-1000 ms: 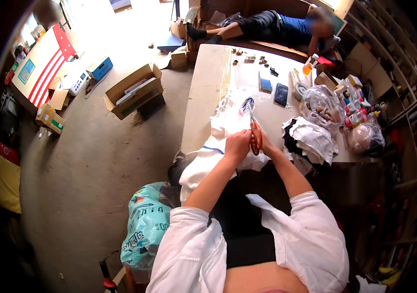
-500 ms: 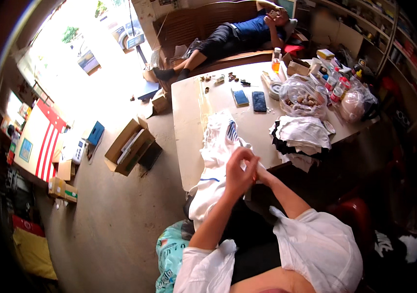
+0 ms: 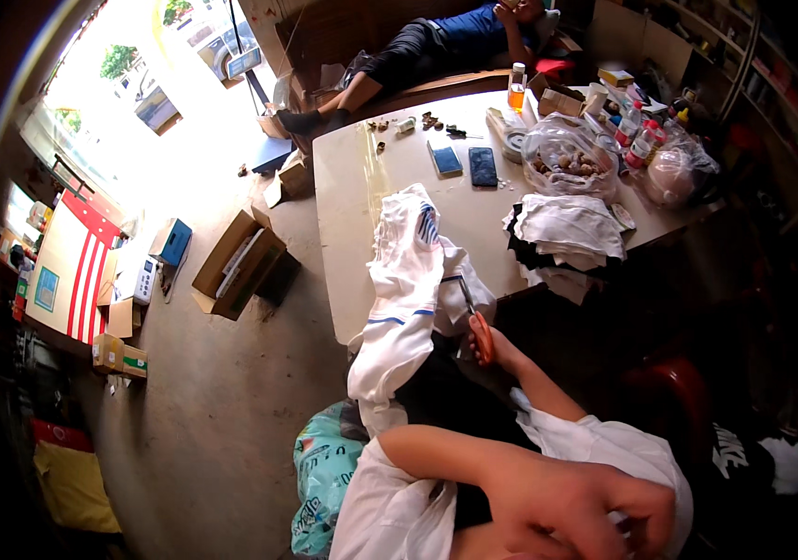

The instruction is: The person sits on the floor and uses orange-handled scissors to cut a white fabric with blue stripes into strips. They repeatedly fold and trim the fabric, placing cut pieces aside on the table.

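Well, closest to me is my left hand (image 3: 586, 509), folded back across my chest with its fingers bent; I cannot tell whether they pinch anything. Off to its left slumps a teal plastic bag (image 3: 324, 467).

Ahead of it, my right hand (image 3: 503, 353) grasps the orange-handled scissors (image 3: 484, 338) by their handles, which sends the blades away from me and over the white garment (image 3: 408, 271) with blue stripes. That garment lies ahead and to the left of my right hand, partly on the counter (image 3: 345, 191) and partly hanging over the near edge; I judge the counter bears most of its weight, so neither hand need carry it all. Whether my right fingers also catch cloth is hidden.

Farther on, to the right of both hands, a stack of folded cloth (image 3: 572, 224) sits near the edge, probably for easy reach. Straight ahead, two phones (image 3: 483, 166) lie flat, beyond the garment's spread. Right of them, a clear bag (image 3: 548, 140) keeps small brown pieces together, with an upright bottle of amber liquid (image 3: 516, 96) behind. Farthest ahead of my hands, a person (image 3: 473, 33) lies on a wooden settle (image 3: 352, 33).
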`<control>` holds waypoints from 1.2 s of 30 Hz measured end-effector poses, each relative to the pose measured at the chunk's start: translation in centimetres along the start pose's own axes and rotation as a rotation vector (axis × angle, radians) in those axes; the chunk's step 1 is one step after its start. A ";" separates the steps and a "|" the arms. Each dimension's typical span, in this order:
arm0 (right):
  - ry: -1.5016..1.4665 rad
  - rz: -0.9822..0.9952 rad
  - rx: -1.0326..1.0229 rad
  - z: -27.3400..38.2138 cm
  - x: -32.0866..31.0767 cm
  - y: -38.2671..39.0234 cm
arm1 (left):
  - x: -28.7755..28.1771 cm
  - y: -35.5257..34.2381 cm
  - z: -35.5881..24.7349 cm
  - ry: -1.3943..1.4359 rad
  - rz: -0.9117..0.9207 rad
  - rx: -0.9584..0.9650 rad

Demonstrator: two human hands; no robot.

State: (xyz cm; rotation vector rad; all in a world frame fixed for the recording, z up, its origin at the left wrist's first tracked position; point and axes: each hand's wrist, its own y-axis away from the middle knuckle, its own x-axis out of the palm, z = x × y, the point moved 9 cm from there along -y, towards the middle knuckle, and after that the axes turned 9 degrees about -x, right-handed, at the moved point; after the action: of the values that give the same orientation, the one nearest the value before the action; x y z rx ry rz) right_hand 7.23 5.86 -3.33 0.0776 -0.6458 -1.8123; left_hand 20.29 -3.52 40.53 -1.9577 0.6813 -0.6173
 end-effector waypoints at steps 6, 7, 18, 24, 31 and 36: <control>0.042 -0.031 -0.079 0.1 -0.6 0.0 | -2.3 1.9 -3.8 -0.555 -0.101 0.105; 0.044 -0.053 -0.096 0.3 -1.3 0.2 | -3.4 2.4 -4.9 -0.589 -0.132 0.216; 0.126 -0.055 -0.101 -0.1 -0.3 0.9 | 1.6 6.3 -8.5 -0.231 -0.586 0.522; 0.128 -0.052 -0.133 1.3 1.3 1.1 | 2.1 12.3 -10.5 -0.469 -0.383 0.178; 0.033 -0.044 -0.220 3.1 1.3 2.1 | -2.9 31.3 -9.1 -1.801 -1.369 -0.645; 0.028 -0.046 -0.229 3.3 1.1 3.8 | -2.4 38.9 -5.6 -1.896 -1.613 -0.719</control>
State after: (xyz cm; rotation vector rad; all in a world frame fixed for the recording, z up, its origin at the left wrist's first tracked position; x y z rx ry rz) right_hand 8.88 5.38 1.49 -0.0356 -0.4166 -1.9146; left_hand 6.79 -21.05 7.92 -2.2149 -2.1514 0.9248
